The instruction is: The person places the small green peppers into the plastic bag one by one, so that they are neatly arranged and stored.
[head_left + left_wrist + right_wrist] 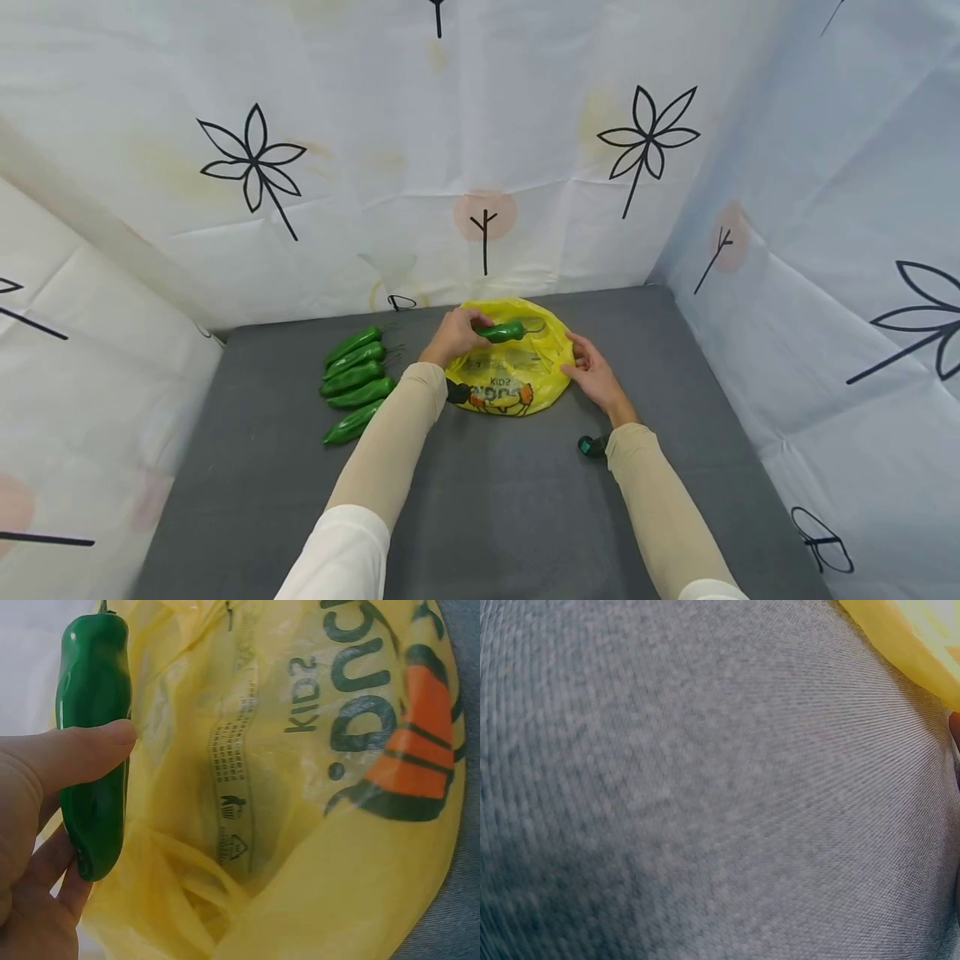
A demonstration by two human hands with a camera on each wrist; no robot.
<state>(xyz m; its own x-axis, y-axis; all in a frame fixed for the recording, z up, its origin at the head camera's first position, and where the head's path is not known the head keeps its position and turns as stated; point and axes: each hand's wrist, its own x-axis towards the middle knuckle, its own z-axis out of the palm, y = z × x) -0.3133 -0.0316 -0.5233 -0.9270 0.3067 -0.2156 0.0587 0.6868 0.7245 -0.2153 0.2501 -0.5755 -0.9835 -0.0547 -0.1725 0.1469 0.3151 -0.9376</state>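
Note:
Over the yellow plastic bag point(498, 367), my left hand point(452, 337) grips a long green pepper point(501, 332) between thumb and fingers. The left wrist view shows this pepper point(94, 682) with its stem up and the thumb across its side; the bag point(300, 885), printed with lettering and an orange figure, spreads beside it. At the bag's right rim, my right hand point(597, 382) pinches the plastic with thumb and fingers. Only a corner of the bag point(922, 649) and a sliver of finger appear in the right wrist view.
Several green peppers point(352, 377) lie side by side on the dark grey tabletop point(510, 508), left of the bag. White cloth point(360, 150) with printed flowers hangs behind the table and along both sides.

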